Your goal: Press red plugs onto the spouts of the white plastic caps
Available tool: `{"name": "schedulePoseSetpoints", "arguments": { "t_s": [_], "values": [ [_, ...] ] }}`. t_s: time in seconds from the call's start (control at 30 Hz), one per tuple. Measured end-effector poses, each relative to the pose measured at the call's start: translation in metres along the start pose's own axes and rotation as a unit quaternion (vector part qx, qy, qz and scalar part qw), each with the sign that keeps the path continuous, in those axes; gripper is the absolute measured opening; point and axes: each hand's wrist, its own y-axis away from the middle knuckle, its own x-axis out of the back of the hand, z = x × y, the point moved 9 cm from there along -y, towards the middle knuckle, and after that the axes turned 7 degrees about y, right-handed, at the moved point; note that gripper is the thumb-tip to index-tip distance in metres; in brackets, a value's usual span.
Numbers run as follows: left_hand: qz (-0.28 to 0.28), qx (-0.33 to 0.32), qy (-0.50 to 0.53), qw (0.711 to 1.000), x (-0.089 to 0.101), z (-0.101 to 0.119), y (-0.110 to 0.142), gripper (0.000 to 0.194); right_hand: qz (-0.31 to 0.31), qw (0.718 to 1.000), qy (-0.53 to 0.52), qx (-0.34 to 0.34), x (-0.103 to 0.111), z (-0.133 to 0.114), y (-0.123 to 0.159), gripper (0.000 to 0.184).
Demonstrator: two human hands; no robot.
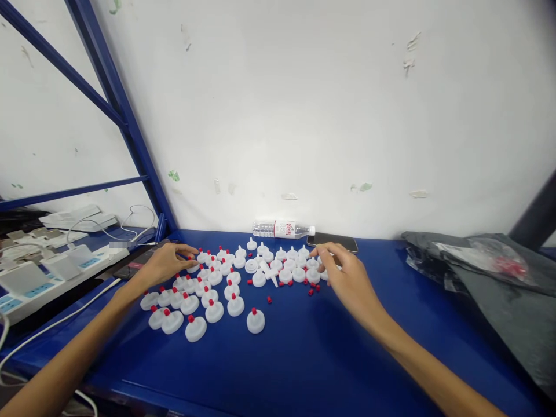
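Observation:
On the blue table lie many white nozzle caps. Those on the left (196, 328) wear small red tips; those on the right (285, 275) have bare white nozzles. My left hand (167, 262) reaches to the far left edge of the red-tipped group, its thumb and fingers closed about a red-tipped nozzle cap (193, 267). At the right end of the bare caps is my right hand (343, 271), its fingers bent and apart above them; the fingertips partly cover the caps there. Loose red tips (311, 292) are scattered beside the bare caps. One red-tipped cap (256, 321) stands alone nearer me.
A clear plastic bottle (284, 229) lies along the wall, with a dark phone (332, 242) beside it. Power strips with white chargers (65, 263) and cables occupy the left. Dark plastic bags (486, 284) cover the right side. A blue metal frame (130, 133) rises at left.

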Motion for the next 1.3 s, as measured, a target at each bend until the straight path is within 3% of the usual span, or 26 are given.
{"name": "schedulePoseSetpoints", "arguments": {
  "t_s": [0.13,0.23,0.37,0.47,0.73,0.8,0.9,1.0,1.07,1.17,1.3],
  "values": [
    [0.04,-0.015,-0.054,0.998,0.014,0.014,0.007,0.058,-0.013,1.0,-0.013,0.008,-0.01,-0.006,0.008,0.033],
    [0.071,-0.058,-0.096,0.991,0.021,0.049,0.013,0.055,-0.021,0.998,0.006,0.056,-0.017,-0.016,0.013,0.032],
    [-0.008,-0.154,-0.113,0.982,-0.006,0.107,0.006,0.04,-0.04,0.989,0.068,0.129,-0.027,-0.028,0.022,0.029],
    [-0.071,-0.191,-0.121,0.972,-0.03,0.131,-0.009,0.035,-0.074,0.976,0.1,0.18,-0.038,-0.036,0.032,0.027],
    [-0.18,-0.197,-0.139,0.954,-0.07,0.134,-0.029,0.032,-0.078,0.96,0.143,0.23,-0.043,-0.046,0.041,0.027],
    [-0.172,-0.199,-0.138,0.955,-0.068,0.136,-0.029,0.029,-0.074,0.957,0.157,0.233,-0.042,-0.047,0.04,0.029],
    [-0.125,-0.205,-0.125,0.963,-0.05,0.15,-0.029,0.024,-0.067,0.958,0.165,0.226,-0.039,-0.045,0.037,0.029],
    [-0.081,-0.228,-0.085,0.967,-0.027,0.178,-0.016,0.029,-0.066,0.97,0.136,0.193,-0.035,-0.04,0.034,0.025],
    [-0.068,-0.253,-0.044,0.964,-0.02,0.203,0.002,0.031,-0.073,0.978,0.104,0.163,-0.034,-0.035,0.031,0.042],
    [-0.079,-0.29,0.01,0.954,-0.03,0.24,0.035,0.026,-0.089,0.984,0.054,0.145,-0.034,-0.035,0.028,0.067],
    [-0.043,-0.333,0.025,0.942,-0.049,0.272,0.064,0.021,-0.066,0.986,0.048,0.147,-0.023,-0.034,0.02,0.04]
  ]
}}
